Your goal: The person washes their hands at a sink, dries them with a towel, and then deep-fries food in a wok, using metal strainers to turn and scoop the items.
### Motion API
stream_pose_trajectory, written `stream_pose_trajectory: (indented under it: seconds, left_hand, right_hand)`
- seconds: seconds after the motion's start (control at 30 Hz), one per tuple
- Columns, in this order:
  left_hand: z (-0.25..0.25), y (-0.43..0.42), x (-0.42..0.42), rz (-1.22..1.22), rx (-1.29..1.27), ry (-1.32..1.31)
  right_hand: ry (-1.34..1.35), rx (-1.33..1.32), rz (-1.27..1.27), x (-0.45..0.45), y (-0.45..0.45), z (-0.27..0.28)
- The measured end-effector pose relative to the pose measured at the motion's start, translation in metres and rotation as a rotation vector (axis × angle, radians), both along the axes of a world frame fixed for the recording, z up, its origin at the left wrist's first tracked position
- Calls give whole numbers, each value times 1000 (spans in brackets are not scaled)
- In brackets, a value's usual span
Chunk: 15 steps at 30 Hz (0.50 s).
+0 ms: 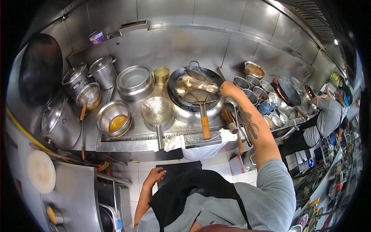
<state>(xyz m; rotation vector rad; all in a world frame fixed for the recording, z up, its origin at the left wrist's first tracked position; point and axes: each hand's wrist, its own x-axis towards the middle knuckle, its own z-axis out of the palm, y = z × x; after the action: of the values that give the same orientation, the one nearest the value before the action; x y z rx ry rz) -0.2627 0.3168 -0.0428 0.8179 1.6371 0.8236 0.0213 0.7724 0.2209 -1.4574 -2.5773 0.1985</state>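
Observation:
My right hand is closed around the handle of a metal ladle, whose head is over the far side of a black wok. Pale chunks of food lie in bubbling brown liquid in the wok. A wire strainer rests at its near side, its wooden handle pointing toward me, untouched by either hand. Low by my body hangs my left hand, fingers loosely bent and apart, with nothing visible in it. Left of the wok lies a perforated ladle.
Left on the counter are a steel bowl with yellow liquid, a large pot and lidded pots. Several seasoning containers stand to the right. A white cloth hangs off the front edge. Another person works farther right.

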Motion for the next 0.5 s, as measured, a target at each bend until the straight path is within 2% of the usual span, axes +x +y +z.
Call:
stream_pose_trajectory:
  seconds: [0.13,0.27,0.3,0.4,0.5]
  left_hand:
    - [7,11,0,-114,14,8]
    - [42,52,18,-254,104,-117]
    - [56,65,28,-255,134,-110]
    - [82,109,55,-258,255,-133]
    - [104,146,85,-305,294,-138]
  right_hand:
    - [101,-198,-6,19,-62,68]
    - [27,-196,87,23,-50,42]
    - [-26,-209,35,20,-34,21]
    - [84,-59,42,22,-10,-12]
    - [210,-211,-22,30,-49,27]
